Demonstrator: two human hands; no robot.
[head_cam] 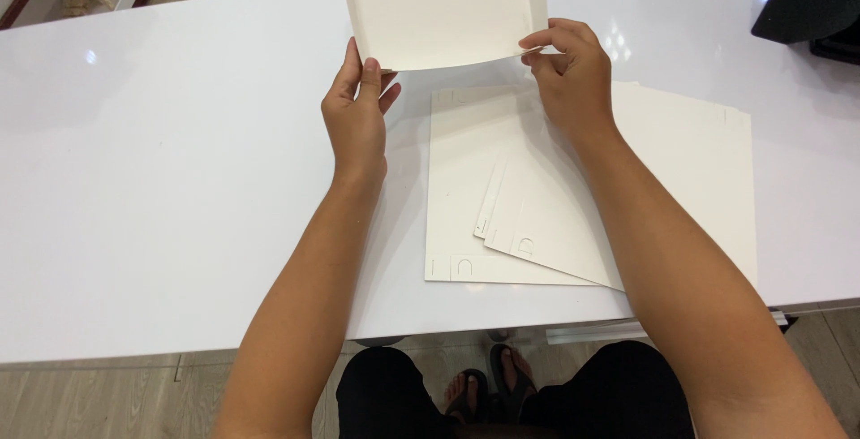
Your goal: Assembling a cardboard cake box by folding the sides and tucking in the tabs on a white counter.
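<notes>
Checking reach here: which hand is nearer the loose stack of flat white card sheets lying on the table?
Right. The right hand hovers over the flat white card sheets; the left hand is beside their left edge.

Held card tray (443, 9): showing plain off-white.
Flat card sheets (466, 179): lying cream-white, unpatterned.
Table (161, 161): gleaming glossy white.
Floor (107, 399): showing grey wood-grain.
Sandals (491, 390): showing black.

- The folded tray (443, 9) looks like matt, cream-white cardboard, smooth, with creased side walls.
- The flat sheets (555, 197) are the same matt card, with die-cut slots and tabs.
- The white table (179, 152) is glossy and smooth, with lamp glints.
- The floor (107, 399) looks like pale, wood-grain planks.
</notes>
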